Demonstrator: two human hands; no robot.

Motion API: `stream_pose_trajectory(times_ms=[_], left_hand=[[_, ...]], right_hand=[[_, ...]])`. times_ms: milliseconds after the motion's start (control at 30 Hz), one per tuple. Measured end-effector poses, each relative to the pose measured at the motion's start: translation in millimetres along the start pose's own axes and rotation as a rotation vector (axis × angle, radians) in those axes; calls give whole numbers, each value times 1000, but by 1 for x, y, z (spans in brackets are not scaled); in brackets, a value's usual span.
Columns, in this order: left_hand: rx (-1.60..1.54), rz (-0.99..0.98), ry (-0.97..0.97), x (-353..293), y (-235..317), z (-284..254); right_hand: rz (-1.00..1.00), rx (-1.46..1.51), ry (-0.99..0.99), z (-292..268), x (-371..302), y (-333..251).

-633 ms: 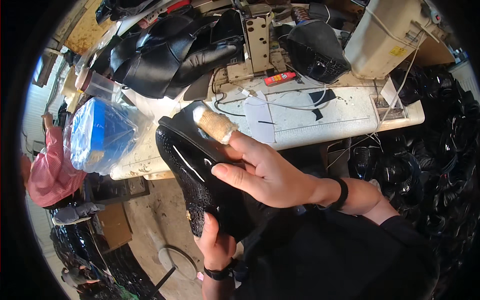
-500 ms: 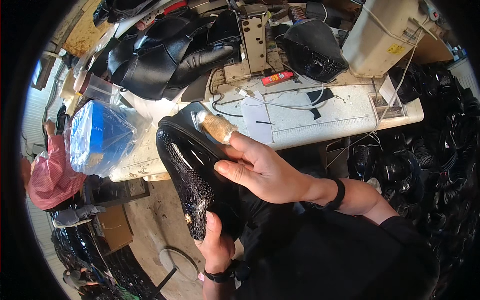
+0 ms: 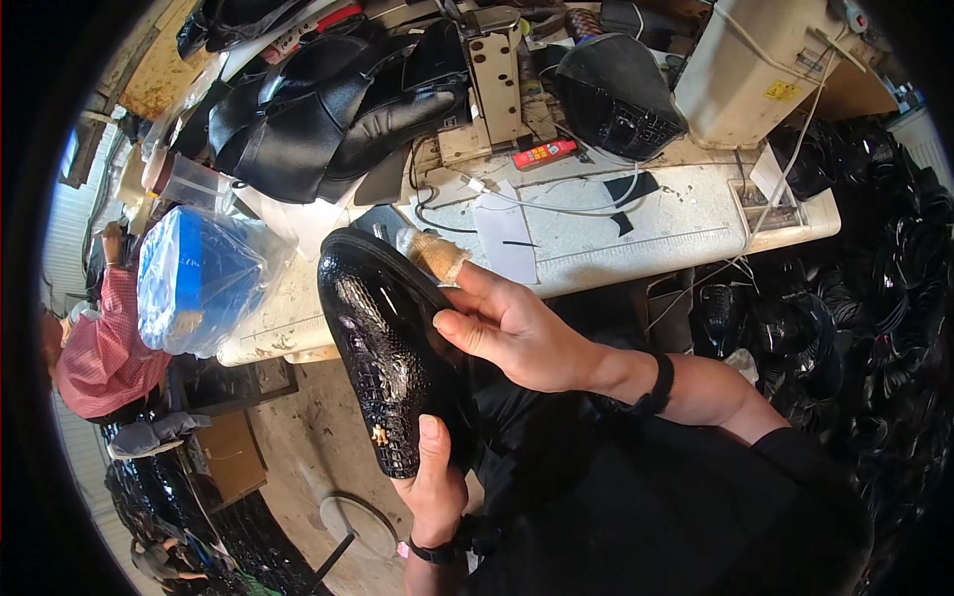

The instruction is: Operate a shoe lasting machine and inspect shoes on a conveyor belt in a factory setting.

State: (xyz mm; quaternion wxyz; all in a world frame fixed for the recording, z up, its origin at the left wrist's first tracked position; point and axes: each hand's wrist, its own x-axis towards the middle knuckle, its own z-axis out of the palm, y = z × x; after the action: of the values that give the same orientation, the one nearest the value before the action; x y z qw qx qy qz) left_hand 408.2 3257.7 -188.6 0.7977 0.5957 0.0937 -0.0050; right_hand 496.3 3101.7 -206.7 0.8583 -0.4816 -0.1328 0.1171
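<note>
A glossy black shoe [image 3: 383, 348] with a crocodile-like texture is tilted in front of me, its rounded end at the top. Near its lower end sits a small gold-coloured ornament [image 3: 380, 434]. My left hand [image 3: 435, 487] grips that lower end, thumb on top and the other fingers hidden beneath. At the shoe's right edge, my right hand [image 3: 517, 333] is closed, thumb against the edge and fingers partly behind it. A tan, rough-textured piece [image 3: 434, 256] touches my right index fingertip; whether it is held or worn cannot be made out.
A white worktable [image 3: 636, 238] lies beyond, with black shoe parts [image 3: 298, 129], a machine column [image 3: 497, 79], a red box [image 3: 545, 154] and cables. A blue block in clear plastic [image 3: 184, 268] stands left. Another person [image 3: 109, 343] is farther left. Black glossy pieces [image 3: 825, 318] pile up right.
The shoe has turned slightly, showing more of its textured upper and moving its top end a little right. The tan piece is now partly behind the shoe. Both hands keep their hold.
</note>
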Motion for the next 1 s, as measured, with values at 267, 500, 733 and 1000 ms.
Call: stream_pose_trajectory(times_ms=[267, 500, 733, 1000], left_hand=[[-152, -139, 24, 0, 4, -9], [-248, -181, -45, -3, 3, -11], [-316, -210, -69, -4, 2, -10], [-330, -206, -70, -7, 2, -11]], right_hand=[[130, 116, -44, 1, -9, -16], [-220, -157, 127, 13, -15, -21], [-77, -81, 147, 14, -18, -48], [-172, 28, 223, 22, -14, -41]])
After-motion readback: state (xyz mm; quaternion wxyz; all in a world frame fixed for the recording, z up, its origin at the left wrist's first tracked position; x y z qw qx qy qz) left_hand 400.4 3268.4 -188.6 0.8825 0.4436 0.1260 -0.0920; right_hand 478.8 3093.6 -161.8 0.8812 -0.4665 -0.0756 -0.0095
